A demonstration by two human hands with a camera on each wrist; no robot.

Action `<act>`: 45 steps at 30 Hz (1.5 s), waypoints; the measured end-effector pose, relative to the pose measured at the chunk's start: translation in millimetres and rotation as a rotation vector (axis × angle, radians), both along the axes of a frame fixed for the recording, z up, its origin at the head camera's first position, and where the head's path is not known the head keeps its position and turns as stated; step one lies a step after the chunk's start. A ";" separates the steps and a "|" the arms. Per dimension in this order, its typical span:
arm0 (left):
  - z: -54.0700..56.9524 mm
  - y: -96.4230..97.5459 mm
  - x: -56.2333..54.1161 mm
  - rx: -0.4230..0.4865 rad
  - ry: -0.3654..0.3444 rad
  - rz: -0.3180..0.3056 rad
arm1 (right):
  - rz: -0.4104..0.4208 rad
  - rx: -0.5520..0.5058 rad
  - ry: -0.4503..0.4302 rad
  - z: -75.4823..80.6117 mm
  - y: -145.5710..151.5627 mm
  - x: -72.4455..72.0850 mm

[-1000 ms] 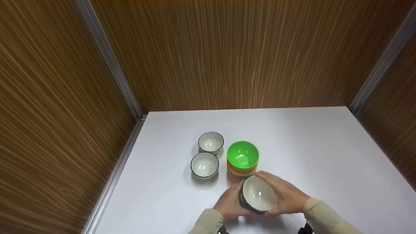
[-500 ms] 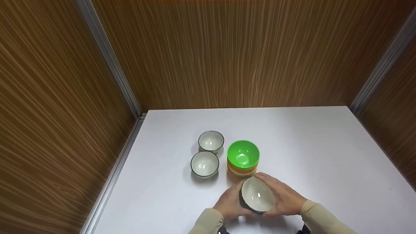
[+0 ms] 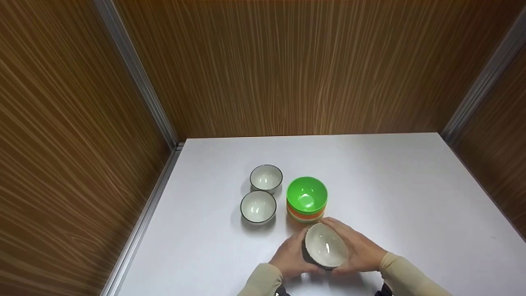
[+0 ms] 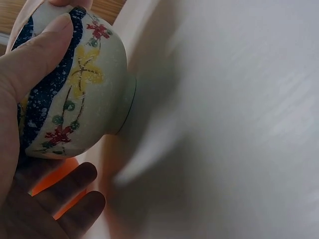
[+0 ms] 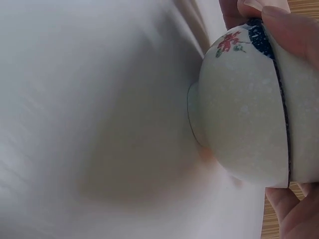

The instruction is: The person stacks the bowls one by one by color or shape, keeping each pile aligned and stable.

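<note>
In the head view, my left hand and right hand grip a small stack of nested ceramic bowls from both sides, white inside and tilted. Red and yellow flowers and a speckled navy band decorate the lower bowl in the left wrist view, where my left thumb lies across the band. A second bowl sits inside the lower one in the right wrist view, with my right thumb by the rims. The foot of the stack hangs close over the white table.
Just behind the held bowls stands a stack of bowls with a bright green bowl on top and orange below. Left of it are two white bowls with dark rims, a near one and a far one. Wood-grain panels enclose the table.
Both hands keep their grip on the bowls, which have shifted very slightly left. Fewer layered edges show below the top bowl now. The other bowls stay put.
</note>
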State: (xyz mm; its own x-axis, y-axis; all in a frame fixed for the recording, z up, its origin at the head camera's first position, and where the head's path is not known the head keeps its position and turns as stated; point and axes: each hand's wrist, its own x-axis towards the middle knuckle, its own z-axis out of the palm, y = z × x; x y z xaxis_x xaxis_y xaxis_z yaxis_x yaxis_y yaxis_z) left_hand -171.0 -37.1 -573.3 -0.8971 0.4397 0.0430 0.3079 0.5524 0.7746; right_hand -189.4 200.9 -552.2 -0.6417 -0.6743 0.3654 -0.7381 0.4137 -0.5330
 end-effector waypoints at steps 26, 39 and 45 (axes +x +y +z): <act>17.0 -10.1 17.7 0.009 -0.175 0.049 | -0.188 -0.159 -0.700 -1.5 31.6 -4.7; 19.1 -3.0 12.1 -0.016 -0.212 -0.016 | -0.141 -0.212 -0.865 1.4 41.4 -8.9; 20.5 10.8 8.9 0.002 -0.195 -0.046 | -0.225 -0.208 -0.851 0.9 52.7 -9.7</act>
